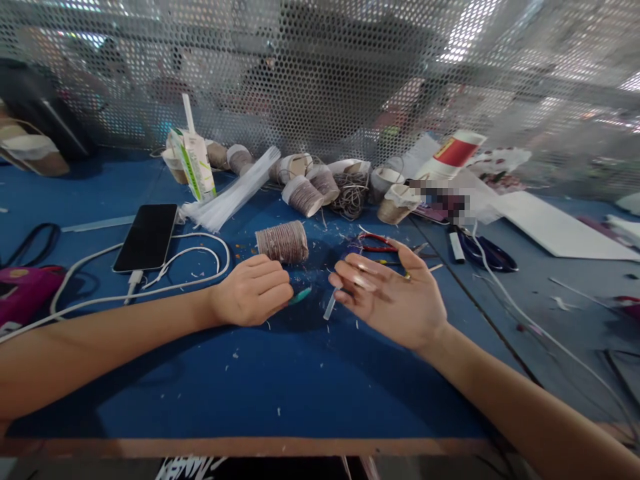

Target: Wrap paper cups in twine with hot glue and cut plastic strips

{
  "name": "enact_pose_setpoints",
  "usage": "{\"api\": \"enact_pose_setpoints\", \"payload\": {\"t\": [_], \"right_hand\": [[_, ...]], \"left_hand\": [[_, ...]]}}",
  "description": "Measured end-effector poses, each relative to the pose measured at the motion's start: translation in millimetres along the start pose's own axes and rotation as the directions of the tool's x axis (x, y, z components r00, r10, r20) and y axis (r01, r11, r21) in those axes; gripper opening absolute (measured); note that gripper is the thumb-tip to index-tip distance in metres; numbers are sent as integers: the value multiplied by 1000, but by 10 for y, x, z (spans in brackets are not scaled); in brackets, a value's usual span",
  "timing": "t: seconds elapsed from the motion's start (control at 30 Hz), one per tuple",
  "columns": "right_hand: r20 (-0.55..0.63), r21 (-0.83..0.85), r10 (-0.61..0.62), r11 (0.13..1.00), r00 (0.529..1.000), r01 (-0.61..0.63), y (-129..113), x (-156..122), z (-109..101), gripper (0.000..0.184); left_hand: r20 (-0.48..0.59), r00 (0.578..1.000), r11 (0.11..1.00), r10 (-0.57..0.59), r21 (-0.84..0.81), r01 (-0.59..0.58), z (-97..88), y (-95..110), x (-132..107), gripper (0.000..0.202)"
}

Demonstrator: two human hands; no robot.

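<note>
Two small pieces show at my fingertips: a teal sliver [300,297] by my left hand [254,290] and a short translucent stick [329,306] by my right hand [393,297]. My left fingers are curled in with the back of the hand up and their tips hidden, so I cannot tell whether they are clamped on the sliver or only cover part of it. My right palm is turned upward, thumb well apart from the loosely bent fingers; the stick is just beside their tips, and I cannot tell whether it touches them. Both pieces are over the blue tabletop [280,373], between my hands. For something this slim, I judge that a light pinch of thumb against fingertip works better than closing the whole palm, since a hard squeeze could make it slip. The twine-wrapped cup [283,242] lies on its side just beyond my left knuckles, and a careless nudge could set it rolling. Past my right fingers lies a red-handled tool [379,249], so a low, unhurried reach suits that side. The white cable [229,257] runs near my left forearm, which is best kept off it to avoid a snag.
</note>
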State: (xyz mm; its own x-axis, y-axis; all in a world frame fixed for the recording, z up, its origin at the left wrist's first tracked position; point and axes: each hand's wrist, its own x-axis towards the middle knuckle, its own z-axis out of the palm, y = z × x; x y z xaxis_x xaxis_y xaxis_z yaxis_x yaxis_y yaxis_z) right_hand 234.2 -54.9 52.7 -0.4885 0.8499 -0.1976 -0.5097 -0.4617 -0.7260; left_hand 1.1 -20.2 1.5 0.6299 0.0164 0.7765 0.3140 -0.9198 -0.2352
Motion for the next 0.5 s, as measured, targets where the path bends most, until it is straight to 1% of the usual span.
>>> {"api": "enact_pose_setpoints", "payload": {"t": [0.07,0.13,0.23,0.3,0.37,0.43,0.47,0.5], "right_hand": [[1,34,-20,999,1000,20,-3,17,-14,32],[-5,47,-30,998,1000,31,-7,35,-23,27],[-17,6,-26,1000,1000,26,-1,59,-29,21],[-15,-21,-27,999,1000,26,13,67,-31,21],[6,-37,-31,999,1000,31,27,68,-32,23],[28,-48,-36,998,999,38,37,65,-33,25],[38,-52,-41,998,998,43,38,64,-33,25],[47,-56,-45,997,998,48,39,64,-34,25]], "left_hand": [[6,1000,1000,-15,13,15,-18,-19,19,27],[-21,998,998,-61,0,61,-49,-46,55,30],[-91,975,977,-204,-76,197,-119,-112,139,37],[-123,936,938,-331,-149,312,-179,-182,199,41],[-140,875,881,-463,-180,438,-236,-275,243,36],[-147,802,814,-580,-141,563,-278,-385,263,23],[-142,775,788,-615,-112,605,-292,-439,265,17],[-126,758,768,-640,-84,635,-300,-489,263,16]]}}
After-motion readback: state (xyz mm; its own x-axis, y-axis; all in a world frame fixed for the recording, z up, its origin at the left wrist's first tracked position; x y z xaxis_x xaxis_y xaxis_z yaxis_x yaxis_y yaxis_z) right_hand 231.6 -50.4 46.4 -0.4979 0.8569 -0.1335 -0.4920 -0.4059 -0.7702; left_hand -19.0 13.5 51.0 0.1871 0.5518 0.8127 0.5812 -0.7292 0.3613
